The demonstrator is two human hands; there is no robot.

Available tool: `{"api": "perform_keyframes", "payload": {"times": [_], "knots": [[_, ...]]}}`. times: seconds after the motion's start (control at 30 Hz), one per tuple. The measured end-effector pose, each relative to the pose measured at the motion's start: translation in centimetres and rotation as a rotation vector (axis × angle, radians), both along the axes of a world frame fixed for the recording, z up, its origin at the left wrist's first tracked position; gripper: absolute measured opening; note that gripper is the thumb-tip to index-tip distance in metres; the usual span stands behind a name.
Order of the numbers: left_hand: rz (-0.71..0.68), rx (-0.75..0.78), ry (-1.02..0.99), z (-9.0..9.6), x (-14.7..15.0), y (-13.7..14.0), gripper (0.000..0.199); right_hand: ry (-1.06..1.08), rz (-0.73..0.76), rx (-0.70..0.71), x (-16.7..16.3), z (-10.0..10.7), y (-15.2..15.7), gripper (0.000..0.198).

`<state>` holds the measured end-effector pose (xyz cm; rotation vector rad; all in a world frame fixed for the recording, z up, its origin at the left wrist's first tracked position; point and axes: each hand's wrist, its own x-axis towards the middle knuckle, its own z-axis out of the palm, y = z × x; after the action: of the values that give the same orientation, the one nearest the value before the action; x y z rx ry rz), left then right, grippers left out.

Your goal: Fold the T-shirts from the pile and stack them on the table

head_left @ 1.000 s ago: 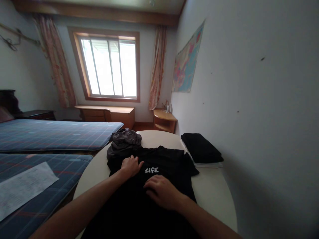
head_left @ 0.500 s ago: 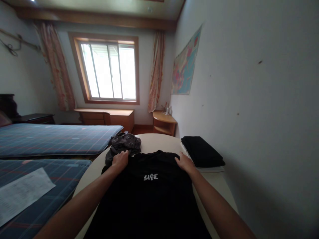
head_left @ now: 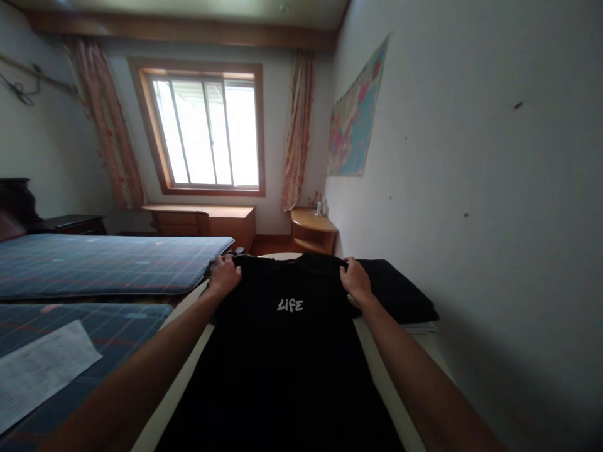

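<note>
A black T-shirt [head_left: 287, 364] with white lettering on its chest is stretched out in front of me, its neckline at the far end. My left hand [head_left: 225, 275] is closed on the shirt's left shoulder. At the opposite shoulder, my right hand [head_left: 355, 279] pinches the cloth, fingers curled over it. The shirt's upper part looks raised off the round cream table [head_left: 455, 364] and hides most of the grey garment behind it. Its lower end runs out of view at the bottom.
Right of my right hand lies a stack of folded black clothes [head_left: 400, 292], with white cloth beneath. Mattresses with a blue check [head_left: 122, 260] stand to the left, one bearing a printed sheet of paper [head_left: 44, 370]. A wall [head_left: 494, 263] borders the table's right side.
Both hands have moved forward and up with the T-shirt's shoulders, spreading slightly apart. The shirt now covers most of the grey garment at the back left.
</note>
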<state>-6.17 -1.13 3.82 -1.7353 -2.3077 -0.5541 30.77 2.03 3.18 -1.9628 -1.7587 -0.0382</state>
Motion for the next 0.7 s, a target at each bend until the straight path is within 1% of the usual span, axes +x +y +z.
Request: {"api": "perform_keyframes", "payload": {"times": [0.07,0.1,0.17,0.23,0.27,0.33,0.4,0.5,0.6,0.7], "knots": [[-0.023,0.010,0.009,-2.1,2.2,-0.4,0.059,0.010,0.078,0.018,-0.7,-1.7,-0.1,0.049],[-0.076,0.029,0.037,-3.4,3.5,-0.8,0.061,0.000,0.107,0.000,-1.1,-2.8,-0.3,0.055],[-0.212,0.024,0.075,-6.1,5.9,-1.8,0.059,-0.053,0.161,-0.053,-1.8,-5.2,-1.0,0.060],[-0.326,-0.043,0.059,-8.6,7.8,-2.8,0.059,-0.082,0.186,-0.118,-2.2,-7.4,-2.0,0.065],[-0.356,-0.095,0.027,-9.6,8.5,-3.3,0.061,-0.091,0.186,-0.152,-2.4,-8.3,-2.6,0.067],[-0.371,-0.187,-0.022,-11.2,9.2,-4.2,0.064,-0.109,0.197,-0.207,-2.5,-9.6,-3.8,0.068],[-0.354,-0.244,-0.040,-12.0,9.2,-4.9,0.065,-0.128,0.213,-0.235,-2.5,-10.3,-4.9,0.067],[-0.333,-0.277,-0.026,-12.1,8.6,-6.2,0.065,-0.150,0.224,-0.265,-2.5,-10.5,-6.7,0.064],[-0.337,-0.296,-0.010,-12.0,7.8,-8.0,0.065,-0.169,0.237,-0.294,-2.8,-10.3,-8.8,0.065],[-0.336,-0.311,0.000,-12.0,7.2,-9.8,0.065,-0.181,0.262,-0.301,-2.9,-9.5,-11.0,0.069]]}}
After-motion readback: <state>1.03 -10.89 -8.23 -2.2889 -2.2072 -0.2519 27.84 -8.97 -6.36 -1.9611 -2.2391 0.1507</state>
